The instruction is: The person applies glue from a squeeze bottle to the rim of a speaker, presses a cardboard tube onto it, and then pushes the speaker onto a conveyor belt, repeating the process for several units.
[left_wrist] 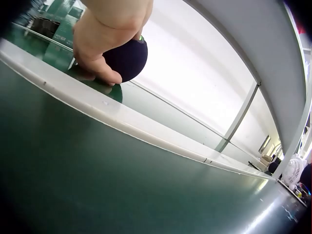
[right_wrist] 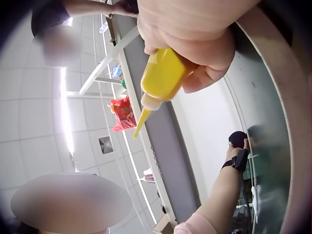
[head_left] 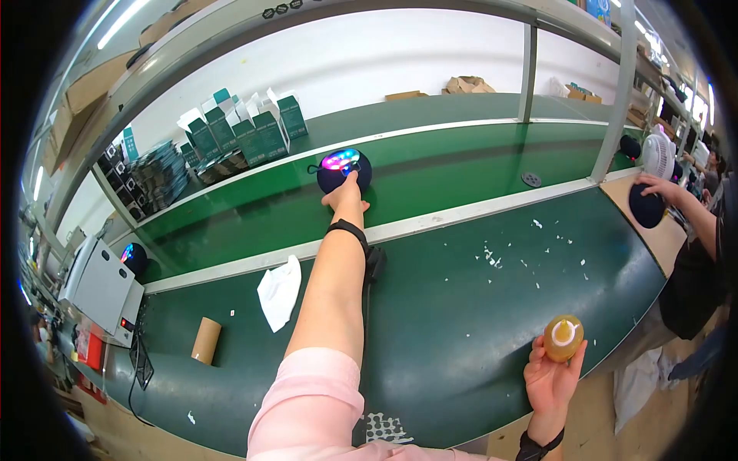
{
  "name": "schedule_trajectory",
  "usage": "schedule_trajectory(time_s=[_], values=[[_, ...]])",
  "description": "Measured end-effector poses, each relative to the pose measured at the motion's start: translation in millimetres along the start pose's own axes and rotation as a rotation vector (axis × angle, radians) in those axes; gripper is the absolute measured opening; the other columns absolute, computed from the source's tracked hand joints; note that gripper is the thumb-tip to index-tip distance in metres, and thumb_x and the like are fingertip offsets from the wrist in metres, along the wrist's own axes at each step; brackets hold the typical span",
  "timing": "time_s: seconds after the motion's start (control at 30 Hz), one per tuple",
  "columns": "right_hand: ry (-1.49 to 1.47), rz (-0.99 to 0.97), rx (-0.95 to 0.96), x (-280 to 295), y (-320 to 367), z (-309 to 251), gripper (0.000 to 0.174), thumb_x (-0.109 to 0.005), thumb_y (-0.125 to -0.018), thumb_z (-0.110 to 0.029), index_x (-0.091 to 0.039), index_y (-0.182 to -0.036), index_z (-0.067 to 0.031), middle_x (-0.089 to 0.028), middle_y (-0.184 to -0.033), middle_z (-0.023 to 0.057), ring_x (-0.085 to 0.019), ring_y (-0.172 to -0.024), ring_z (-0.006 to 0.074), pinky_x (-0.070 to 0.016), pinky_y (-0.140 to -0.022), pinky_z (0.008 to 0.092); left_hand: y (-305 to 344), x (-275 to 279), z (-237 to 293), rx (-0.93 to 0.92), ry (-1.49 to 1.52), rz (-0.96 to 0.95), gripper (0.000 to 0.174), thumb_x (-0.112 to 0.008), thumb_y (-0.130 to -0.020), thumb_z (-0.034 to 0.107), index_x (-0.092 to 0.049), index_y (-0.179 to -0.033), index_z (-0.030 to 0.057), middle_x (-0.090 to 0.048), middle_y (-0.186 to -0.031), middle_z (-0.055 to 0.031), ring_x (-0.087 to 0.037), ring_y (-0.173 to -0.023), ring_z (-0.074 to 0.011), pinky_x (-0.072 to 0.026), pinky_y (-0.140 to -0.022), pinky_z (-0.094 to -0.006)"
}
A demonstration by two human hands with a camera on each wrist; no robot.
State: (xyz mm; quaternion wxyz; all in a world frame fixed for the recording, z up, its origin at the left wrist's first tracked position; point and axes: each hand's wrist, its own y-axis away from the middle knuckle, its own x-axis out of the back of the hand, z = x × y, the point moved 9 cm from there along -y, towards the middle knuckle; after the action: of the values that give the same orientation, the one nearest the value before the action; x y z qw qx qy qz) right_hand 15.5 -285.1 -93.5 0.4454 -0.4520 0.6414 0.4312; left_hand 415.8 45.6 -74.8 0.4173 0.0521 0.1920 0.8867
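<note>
Over the green belt, the left hand (head_left: 346,196) grips a round dark speaker (head_left: 334,180) with a lit, multicoloured top and a small loop at its side. In the left wrist view the left hand (left_wrist: 109,44) has fingers and thumb around the dark speaker (left_wrist: 127,61). The right hand (head_left: 552,380), above the near right part of the table, holds a yellow bottle (head_left: 563,347) with its nozzle up toward the head camera. The right wrist view shows the right hand (right_wrist: 195,44) curled round the yellow bottle (right_wrist: 165,78), which has a long thin nozzle.
A white cloth (head_left: 279,293) and a cardboard tube (head_left: 206,340) lie left of the left arm. Farther left stand a grey machine (head_left: 100,284) and another lit speaker (head_left: 134,259). Green boxes (head_left: 261,138) stand behind the belt. At right, another person's hand touches a dark speaker (head_left: 646,206).
</note>
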Motion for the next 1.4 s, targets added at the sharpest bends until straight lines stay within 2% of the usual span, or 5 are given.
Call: schedule_trajectory(time_s=[0.67, 0.9, 1.03, 1.17, 1.4], values=[[0.044, -0.071, 0.078, 2.1, 0.4, -5.8, 0.059, -0.045, -0.09, -0.055, -0.049, -0.12, -0.0049, -0.057, -0.106, 0.0176, -0.062, -0.09, 0.0268, -0.0522, -0.068, 0.0368, -18.2, -53.8, -14.6, 0.223, 0.348, -0.334, 0.07, -0.066, -0.066, 0.027, -0.041, -0.128, 0.0055, -0.044, -0.128, -0.0177, -0.045, -0.114, -0.0421, -0.0312, -0.096, -0.0616], [0.041, 0.054, 0.076, 4.9, 0.8, -5.2, 0.053, -0.045, -0.09, -0.055, -0.05, -0.122, -0.0123, -0.059, -0.106, 0.0114, -0.061, -0.078, 0.0234, -0.0504, -0.061, 0.0331, 5.6, -43.3, 11.1, 0.044, 0.242, -0.704, 0.058, -0.065, -0.066, 0.022, -0.047, -0.119, 0.008, -0.049, -0.119, -0.0144, -0.05, -0.108, -0.0361, -0.0346, -0.087, -0.0609], [0.047, -0.006, 0.073, 4.6, 0.4, -6.6, 0.056, -0.048, -0.089, -0.054, -0.048, -0.124, -0.0103, -0.058, -0.106, 0.013, -0.06, -0.083, 0.0236, -0.0515, -0.065, 0.033, 82.6, -1.2, 63.7, -0.489, -0.2, -0.612, 0.072, -0.073, -0.06, 0.022, -0.045, -0.124, 0.0034, -0.053, -0.112, -0.0155, -0.055, -0.102, -0.029, -0.0435, -0.085, -0.0442], [-0.071, -0.116, 0.01, -3.8, 2.0, -6.4, 0.061, -0.049, -0.089, -0.052, -0.045, -0.127, -0.0053, -0.055, -0.112, 0.016, -0.06, -0.088, 0.0243, -0.0522, -0.07, 0.033, 218.2, 45.6, 83.4, -1.437, -0.575, -0.668, 0.074, -0.073, -0.055, 0.014, -0.045, -0.122, 0.0019, -0.052, -0.113, -0.0169, -0.052, -0.108, -0.0282, -0.0422, -0.093, -0.0361], [-0.102, -0.152, 0.018, -8.3, 23.1, -2.6, 0.057, -0.053, -0.089, -0.047, -0.045, -0.127, -0.0048, -0.053, -0.114, 0.0174, -0.06, -0.09, 0.0258, -0.0529, -0.071, 0.0335, 339.9, 145.2, -1.0, -1.955, -0.774, -1.033, 0.062, -0.073, -0.049, 0.004, -0.055, -0.107, 0.0095, -0.046, -0.117, -0.0194, -0.048, -0.11, -0.04, -0.0416, -0.092, -0.0498]])
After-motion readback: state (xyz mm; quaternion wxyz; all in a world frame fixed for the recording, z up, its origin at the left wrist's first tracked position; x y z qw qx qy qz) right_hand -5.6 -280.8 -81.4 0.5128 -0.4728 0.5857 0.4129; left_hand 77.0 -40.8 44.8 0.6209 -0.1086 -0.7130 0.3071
